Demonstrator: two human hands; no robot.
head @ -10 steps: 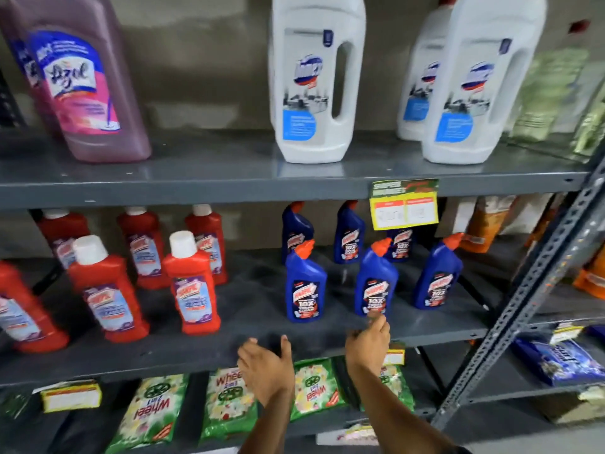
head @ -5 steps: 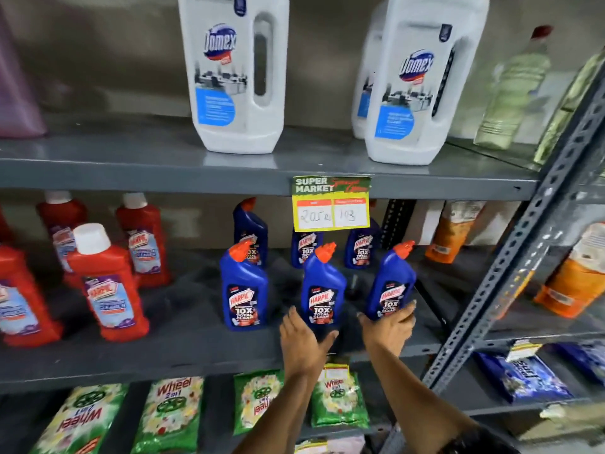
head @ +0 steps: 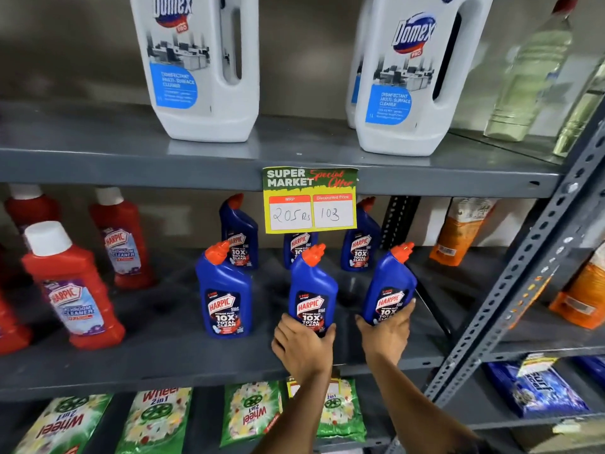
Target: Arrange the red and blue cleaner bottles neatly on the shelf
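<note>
On the grey middle shelf stand blue cleaner bottles with orange caps. My left hand grips the base of the front middle blue bottle. My right hand holds the base of the front right blue bottle, which leans to the right. A third front blue bottle stands free on the left. Three more blue bottles stand behind, partly hidden by a price tag. Red cleaner bottles with white caps stand at the left.
A yellow and green price tag hangs from the upper shelf, which carries large white jugs. Orange pouches sit right of the slotted grey upright. Green detergent packets and a blue packet lie on the lower shelf.
The view has moved closer and to the right. Both hands went from near the shelf's front edge up onto the bases of the two front blue bottles and closed on them.
</note>
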